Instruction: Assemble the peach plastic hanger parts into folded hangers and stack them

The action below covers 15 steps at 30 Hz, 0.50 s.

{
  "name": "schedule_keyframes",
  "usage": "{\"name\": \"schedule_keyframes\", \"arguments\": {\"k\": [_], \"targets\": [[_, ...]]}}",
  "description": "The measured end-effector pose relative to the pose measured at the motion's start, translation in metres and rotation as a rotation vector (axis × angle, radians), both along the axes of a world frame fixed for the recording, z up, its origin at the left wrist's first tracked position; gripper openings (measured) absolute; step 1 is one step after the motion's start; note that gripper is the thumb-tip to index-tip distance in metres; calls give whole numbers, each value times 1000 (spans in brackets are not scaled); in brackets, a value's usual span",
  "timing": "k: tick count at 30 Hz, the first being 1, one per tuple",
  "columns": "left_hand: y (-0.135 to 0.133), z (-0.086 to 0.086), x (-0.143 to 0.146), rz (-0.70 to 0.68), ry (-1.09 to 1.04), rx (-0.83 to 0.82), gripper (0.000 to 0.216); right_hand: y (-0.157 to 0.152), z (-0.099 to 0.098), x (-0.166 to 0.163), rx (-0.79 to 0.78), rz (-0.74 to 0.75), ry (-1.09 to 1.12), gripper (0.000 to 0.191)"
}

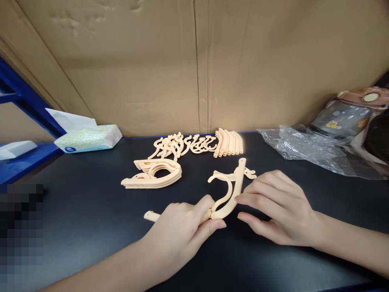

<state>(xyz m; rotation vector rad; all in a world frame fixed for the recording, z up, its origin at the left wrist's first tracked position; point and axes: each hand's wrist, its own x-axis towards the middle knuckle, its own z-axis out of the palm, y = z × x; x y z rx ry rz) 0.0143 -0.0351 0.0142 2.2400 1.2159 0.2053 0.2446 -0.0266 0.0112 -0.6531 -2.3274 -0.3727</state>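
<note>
A peach plastic folding hanger (228, 190) lies on the black table (91, 227) between my hands. My left hand (182, 231) is closed around one arm of it, whose end sticks out to the left. My right hand (276, 207) touches the other arm with its fingertips, fingers stretched. A small stack of folded hangers (153, 175) sits just behind, to the left. Farther back lies a row of more hanger parts (197, 145).
A tissue pack (88, 138) rests at the back left beside a blue shelf frame (24, 101). Crumpled clear plastic (304, 148) and a brown-lidded bottle (349, 115) lie at the right. A cardboard wall (194, 61) closes the back.
</note>
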Motion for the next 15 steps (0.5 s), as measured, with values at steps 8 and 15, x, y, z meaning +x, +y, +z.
{"name": "schedule_keyframes", "arguments": {"k": [8,15], "targets": [[4,-3,-1,-9,11,25,30,2,-4,-5,-81,10,-13,17],[3,-4,-2,-35,24,60,30,3,-5,-3,-95,7,-39,27]]}}
